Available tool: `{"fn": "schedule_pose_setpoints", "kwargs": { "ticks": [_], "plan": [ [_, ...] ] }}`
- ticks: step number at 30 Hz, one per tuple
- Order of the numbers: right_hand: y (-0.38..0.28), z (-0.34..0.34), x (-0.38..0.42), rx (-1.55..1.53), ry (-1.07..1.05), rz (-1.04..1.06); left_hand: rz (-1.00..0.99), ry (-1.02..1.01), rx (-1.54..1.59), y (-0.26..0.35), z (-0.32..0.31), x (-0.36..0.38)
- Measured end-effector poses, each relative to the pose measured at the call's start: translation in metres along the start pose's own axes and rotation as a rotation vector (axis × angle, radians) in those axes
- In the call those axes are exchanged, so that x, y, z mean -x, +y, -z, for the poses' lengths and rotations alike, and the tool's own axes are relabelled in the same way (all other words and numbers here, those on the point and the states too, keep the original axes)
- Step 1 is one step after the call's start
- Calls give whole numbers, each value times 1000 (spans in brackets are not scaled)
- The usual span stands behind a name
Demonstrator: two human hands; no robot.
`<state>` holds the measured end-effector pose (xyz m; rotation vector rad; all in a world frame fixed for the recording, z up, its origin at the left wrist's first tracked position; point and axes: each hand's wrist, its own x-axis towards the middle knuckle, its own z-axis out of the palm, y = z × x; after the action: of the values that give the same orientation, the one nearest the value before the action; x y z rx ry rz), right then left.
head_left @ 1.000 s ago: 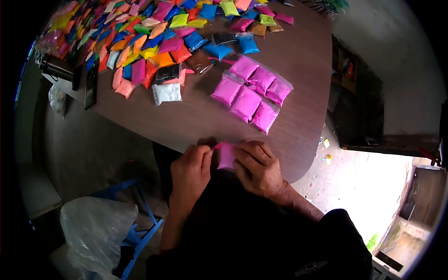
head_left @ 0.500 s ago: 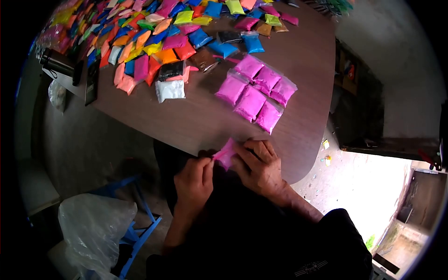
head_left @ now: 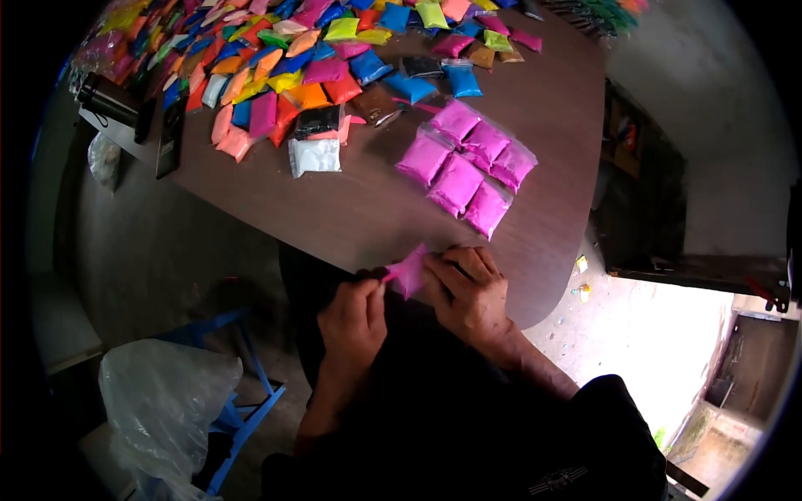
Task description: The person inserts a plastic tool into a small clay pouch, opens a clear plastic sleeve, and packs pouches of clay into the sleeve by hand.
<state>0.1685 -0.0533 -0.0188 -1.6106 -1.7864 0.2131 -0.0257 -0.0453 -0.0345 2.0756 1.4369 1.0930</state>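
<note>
Close to the table's near edge, a small pink packet point(head_left: 409, 272) is stretched between my two hands. My left hand point(head_left: 354, 319) pinches its left end, where a narrow pink tip shows at the fingertips. On the other side my right hand point(head_left: 469, 294) grips the packet between thumb and fingers. Just beyond, several plump pink packets point(head_left: 456, 185) in clear plastic lie in two neat rows on the brown table point(head_left: 351, 213).
A large heap of packets in many colours point(head_left: 313, 71) covers the far left of the table. A white packet point(head_left: 316, 157) lies at its near edge. A dark bottle point(head_left: 107, 98) stands at the left. Below are a blue stool point(head_left: 251, 438) and a clear plastic bag point(head_left: 163, 401).
The packet between my hands is turned slightly and looks more spread, with its left tip showing more. Both hands keep their grip. The whole view has shifted a little.
</note>
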Motion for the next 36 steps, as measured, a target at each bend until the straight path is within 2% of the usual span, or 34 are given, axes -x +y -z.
{"fn": "schedule_pose_setpoints", "kwargs": {
  "ticks": [4, 6, 7, 10, 14, 16, 22, 29, 36],
  "plan": [
    [-1, -2, -1, -3, 7, 0, 53, 103, -23, -9, 6, -7],
    [-1, -2, 0, -6, 12, -12, 146, 2, 63, 3, 14, 0],
    [-1, -3, 0, -8, 11, -12, 75, 9, 79, 5, 10, 6],
    [0, -3, 0, -1, 20, -5, 43, -47, 129, 11, -1, 16],
    [0, -2, 0, -13, 17, -12, 70, 7, -19, -6, 4, 3],
    [1, -4, 0, -21, 21, -13, 119, 99, -66, -15, 12, -5],
    [-3, 2, 2, 3, 31, 1, 137, 173, 49, -18, 15, -20],
    [-16, -4, 5, 20, -36, 152, 99, 146, 57, -25, 9, -38],
    [2, 38, 5, -39, 58, 157, 75, 145, 89, -40, 0, -36]
  ]
}}
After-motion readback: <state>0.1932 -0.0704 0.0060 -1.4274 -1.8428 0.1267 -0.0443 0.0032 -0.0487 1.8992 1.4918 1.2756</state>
